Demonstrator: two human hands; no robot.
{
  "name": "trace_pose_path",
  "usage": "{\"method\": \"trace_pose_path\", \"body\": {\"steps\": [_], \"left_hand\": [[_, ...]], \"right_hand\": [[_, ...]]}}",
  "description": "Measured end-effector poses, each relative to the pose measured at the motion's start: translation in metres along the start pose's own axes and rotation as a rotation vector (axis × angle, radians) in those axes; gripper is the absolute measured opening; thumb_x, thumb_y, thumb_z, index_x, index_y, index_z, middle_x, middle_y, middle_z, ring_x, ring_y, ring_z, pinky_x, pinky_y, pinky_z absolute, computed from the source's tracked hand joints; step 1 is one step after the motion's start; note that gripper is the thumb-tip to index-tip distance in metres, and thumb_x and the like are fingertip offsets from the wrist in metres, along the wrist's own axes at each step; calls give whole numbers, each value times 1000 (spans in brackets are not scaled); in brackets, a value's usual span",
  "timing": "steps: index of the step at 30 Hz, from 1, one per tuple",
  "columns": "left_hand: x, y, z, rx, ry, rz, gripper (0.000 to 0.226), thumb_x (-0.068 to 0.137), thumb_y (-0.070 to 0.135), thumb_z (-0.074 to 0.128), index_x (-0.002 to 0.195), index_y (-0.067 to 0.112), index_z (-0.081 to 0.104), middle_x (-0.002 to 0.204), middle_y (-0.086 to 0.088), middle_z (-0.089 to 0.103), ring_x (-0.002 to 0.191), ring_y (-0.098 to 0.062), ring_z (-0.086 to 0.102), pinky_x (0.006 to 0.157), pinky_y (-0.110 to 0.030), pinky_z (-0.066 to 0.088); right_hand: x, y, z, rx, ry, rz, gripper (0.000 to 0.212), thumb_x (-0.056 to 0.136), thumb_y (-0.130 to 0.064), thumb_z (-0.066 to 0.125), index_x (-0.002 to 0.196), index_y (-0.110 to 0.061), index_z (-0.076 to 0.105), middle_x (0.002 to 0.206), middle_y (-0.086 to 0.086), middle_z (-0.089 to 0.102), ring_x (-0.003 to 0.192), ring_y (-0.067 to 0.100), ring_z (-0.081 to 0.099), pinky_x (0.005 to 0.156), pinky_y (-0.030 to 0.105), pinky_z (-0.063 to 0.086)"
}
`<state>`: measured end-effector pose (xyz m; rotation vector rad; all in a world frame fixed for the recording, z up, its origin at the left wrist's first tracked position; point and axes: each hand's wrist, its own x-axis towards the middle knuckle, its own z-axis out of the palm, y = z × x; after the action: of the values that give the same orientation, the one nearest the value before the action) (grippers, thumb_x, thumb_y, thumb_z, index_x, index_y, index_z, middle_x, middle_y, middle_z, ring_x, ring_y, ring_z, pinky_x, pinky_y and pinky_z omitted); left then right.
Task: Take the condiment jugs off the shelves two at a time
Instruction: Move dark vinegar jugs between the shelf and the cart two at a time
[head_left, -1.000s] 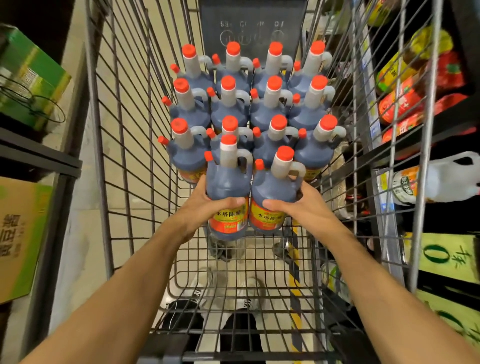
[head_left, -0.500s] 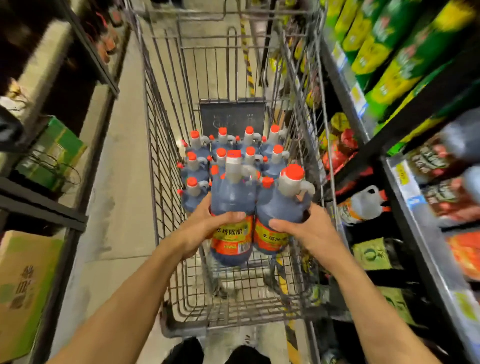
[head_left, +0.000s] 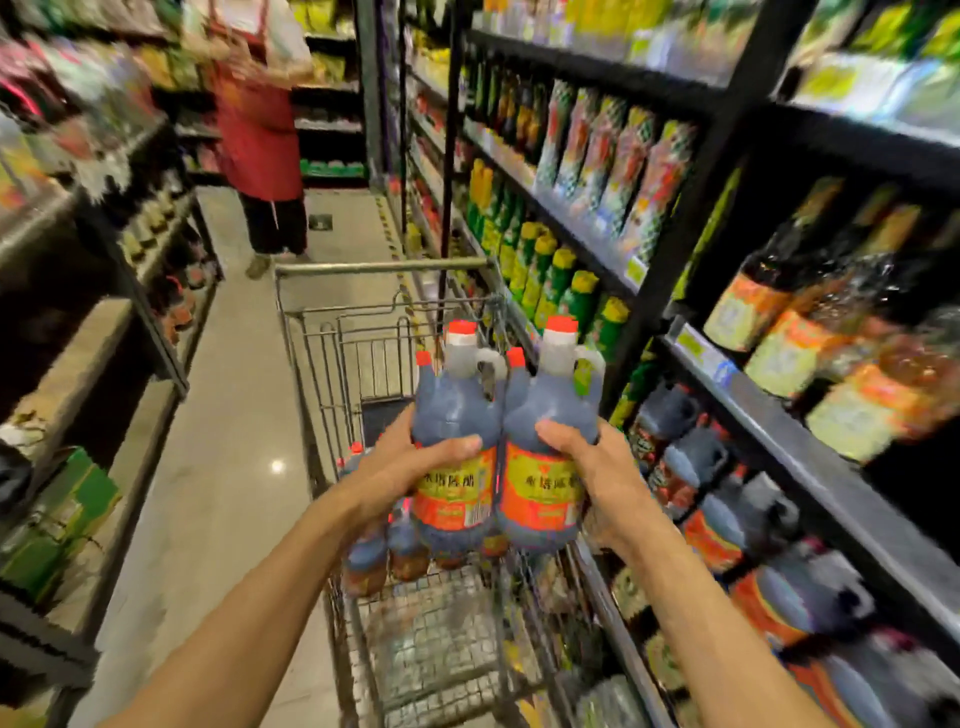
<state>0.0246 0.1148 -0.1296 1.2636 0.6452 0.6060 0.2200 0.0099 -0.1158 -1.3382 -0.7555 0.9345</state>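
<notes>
Two dark condiment jugs with red caps and orange-yellow labels are held side by side, upright, above the wire cart (head_left: 384, 267). My left hand (head_left: 400, 467) grips the left jug (head_left: 454, 410) round its body. The right jug (head_left: 550, 405) is gripped the same way by my right hand (head_left: 602, 478). The two jugs touch each other. Several more of these jugs (head_left: 363, 561) stand in the cart below, partly hidden by my left hand. Similar jugs (head_left: 696, 457) line the lower right shelf.
Tall black shelves (head_left: 675, 249) packed with bottles run close along the right of the cart. Lower shelves (head_left: 130, 291) with boxes line the left. A person in a red top (head_left: 260, 140) stands further up the aisle. Bare floor (head_left: 223, 415) lies left of the cart.
Both hands have lifted the two jugs up from among the other jugs in the cart. The view has swung upward to the aisle and the right shelves.
</notes>
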Motion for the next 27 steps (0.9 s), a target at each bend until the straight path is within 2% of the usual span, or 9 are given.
{"method": "trace_pose_path", "body": {"steps": [2,5,8,9,11,14,20,23,27], "left_hand": [[-4,23,6,23,-41,44,82,63,37,85,136,15,55,125,-9,71,111,-28,70,87,-39,58],[-6,48,19,39,-132,86,77,60,39,86,130,19,60,121,-5,74,109,-26,71,84,-36,59],[-2,66,44,45,-279,104,68,67,35,90,127,18,64,117,-5,75,108,-28,72,81,-35,59],[-2,70,55,37,-331,96,69,66,36,92,127,19,63,117,-4,75,108,-29,72,81,-36,59],[-3,77,82,24,-441,70,84,53,51,95,125,22,64,114,-4,76,104,-29,73,77,-38,60],[-15,76,131,29,-633,58,95,43,58,96,125,21,66,116,-7,75,104,-30,73,84,-45,57],[-62,68,226,21,-946,11,78,54,50,91,123,24,65,112,0,77,100,-22,75,76,-35,58],[-90,64,266,31,-1053,-32,58,70,31,88,122,22,64,109,0,77,99,-22,75,69,-27,59],[-126,62,310,32,-1148,-54,44,77,24,76,119,18,65,102,-2,78,84,-16,76,59,-22,57]], "right_hand": [[-16,-23,2,-3,53,-30,56,65,-26,89,115,-11,70,102,7,80,89,25,77,72,38,62],[-43,-46,1,-13,149,-60,56,65,-35,85,116,-16,70,106,5,79,94,26,76,74,38,61],[-79,-65,-9,-3,305,-86,72,61,-44,86,124,-15,67,115,8,77,102,29,74,86,46,61],[-94,-70,-14,-10,364,-101,75,60,-45,85,126,-14,66,116,8,76,104,30,74,90,50,60],[-128,-77,-24,-28,477,-117,73,64,-44,85,127,-15,65,116,8,76,104,30,74,94,55,58],[-187,-81,-40,-35,670,-114,70,67,-42,85,128,-16,64,117,6,76,105,29,74,96,56,56],[-310,-90,-60,-57,1062,-112,69,63,-39,88,121,-9,67,109,9,78,98,31,75,91,53,59],[-363,-96,-65,-57,1178,-112,62,71,-35,87,122,-7,65,109,11,78,98,33,75,91,54,59],[-415,-101,-73,-41,1283,-155,59,76,-32,86,125,-7,64,109,10,78,97,31,76,86,48,62]]}}
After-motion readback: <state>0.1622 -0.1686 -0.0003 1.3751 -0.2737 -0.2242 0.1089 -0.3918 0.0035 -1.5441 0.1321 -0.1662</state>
